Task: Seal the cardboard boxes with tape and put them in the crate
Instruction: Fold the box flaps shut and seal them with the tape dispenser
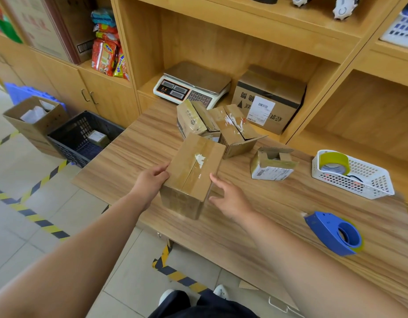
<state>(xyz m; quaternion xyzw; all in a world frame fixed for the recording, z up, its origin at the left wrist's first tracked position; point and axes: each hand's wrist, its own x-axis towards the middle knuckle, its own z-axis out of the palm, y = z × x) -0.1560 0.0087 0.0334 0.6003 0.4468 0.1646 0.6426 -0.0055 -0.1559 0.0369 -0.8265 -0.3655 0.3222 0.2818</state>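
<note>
A brown cardboard box (191,173) with clear tape along its top seam stands on the wooden table (267,226), near the front edge. My left hand (152,180) grips its left side, fingers curled over the edge. My right hand (228,196) lies against its right side with the fingers fairly straight. A blue tape dispenser (333,235) lies on the table to the right, apart from both hands. The dark plastic crate (67,138) stands on the floor left of the table, with a small box (97,137) inside.
Behind the held box are two boxes with loose flaps (235,131) (193,118), a small open box (273,166), a large labelled box (269,99) and a scale (191,86). A white basket (370,187) holds a tape roll (333,161). An open carton (35,118) stands on the floor.
</note>
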